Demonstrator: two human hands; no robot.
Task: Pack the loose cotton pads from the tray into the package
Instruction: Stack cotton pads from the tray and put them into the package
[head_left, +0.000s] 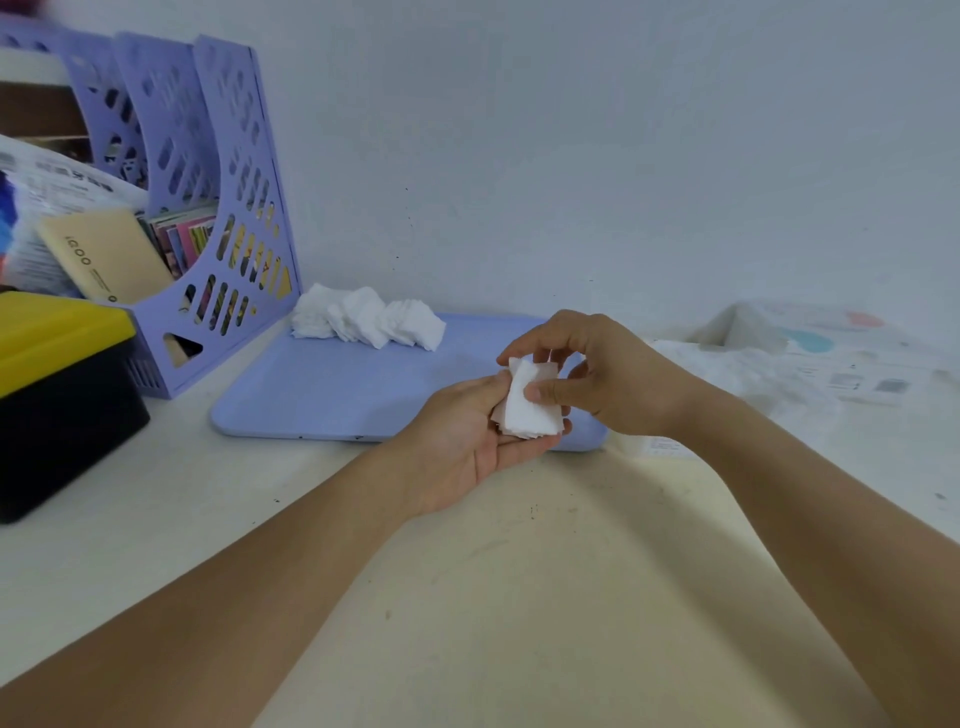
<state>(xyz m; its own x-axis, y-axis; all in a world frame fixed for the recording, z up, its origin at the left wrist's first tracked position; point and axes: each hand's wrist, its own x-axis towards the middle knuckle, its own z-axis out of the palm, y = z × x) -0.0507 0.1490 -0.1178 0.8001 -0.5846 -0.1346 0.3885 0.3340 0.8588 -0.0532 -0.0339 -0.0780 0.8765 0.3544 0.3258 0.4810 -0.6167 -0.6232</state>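
A small stack of white square cotton pads (530, 413) rests in the palm of my left hand (467, 441), over the near right corner of the lilac tray (332, 384). My right hand (597, 374) pinches the stack from above, thumb on its top face. A heap of loose cotton pads (366, 317) lies at the tray's far left corner. The clear plastic package (789, 358), printed with pale pink and blue marks, lies crumpled on the table to the right, with white pads showing inside.
A lilac perforated file holder (218, 208) with books stands at the back left. A black box with a yellow lid (57, 395) sits at the left edge. A white wall closes the back. The beige tabletop (519, 571) stretches toward me.
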